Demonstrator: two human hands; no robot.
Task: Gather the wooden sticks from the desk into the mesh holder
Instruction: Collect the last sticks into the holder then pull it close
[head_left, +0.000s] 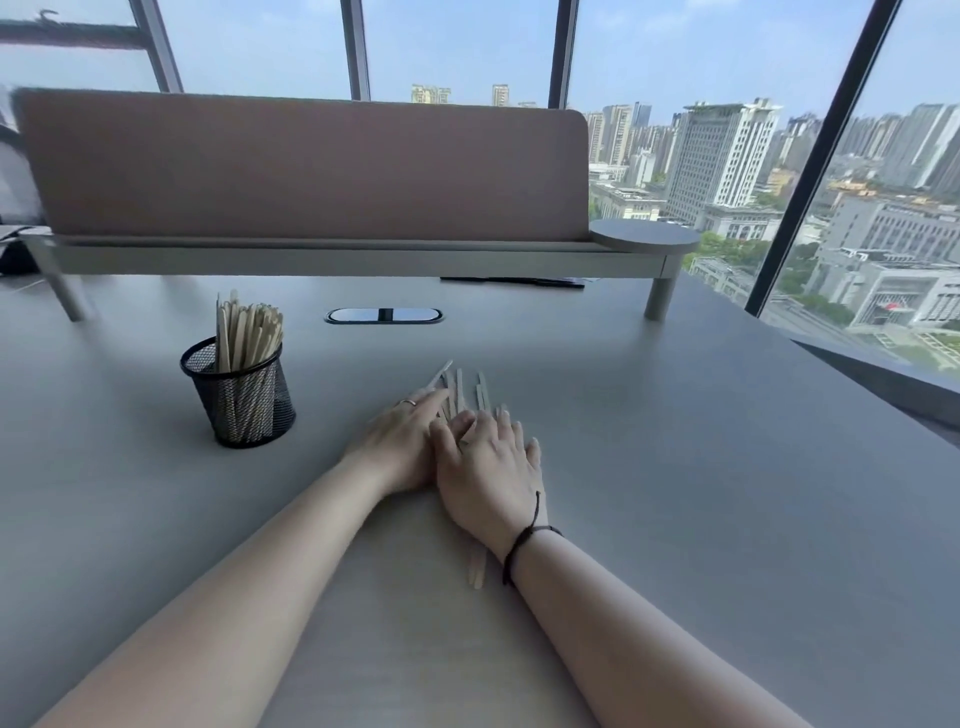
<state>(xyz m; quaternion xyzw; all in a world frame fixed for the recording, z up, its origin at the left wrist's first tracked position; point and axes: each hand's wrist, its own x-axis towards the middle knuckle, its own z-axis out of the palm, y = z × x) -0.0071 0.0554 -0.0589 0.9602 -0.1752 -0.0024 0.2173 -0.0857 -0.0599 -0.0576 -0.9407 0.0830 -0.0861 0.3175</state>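
Note:
A black mesh holder (239, 400) stands on the grey desk to the left, with several pale wooden sticks upright in it. More wooden sticks (460, 387) lie in a loose pile in the middle of the desk. My left hand (402, 447) and my right hand (491, 462) lie side by side flat on the near part of that pile, fingers fairly straight, thumbs touching. The sticks' far ends poke out beyond my fingertips. One or two sticks (476, 569) show beneath my right wrist. The rest of the pile is hidden under my palms.
A padded divider on a raised shelf (363, 254) crosses the back of the desk. An oval cable port (384, 315) sits behind the pile. The desk's right edge (857, 374) runs along a large window.

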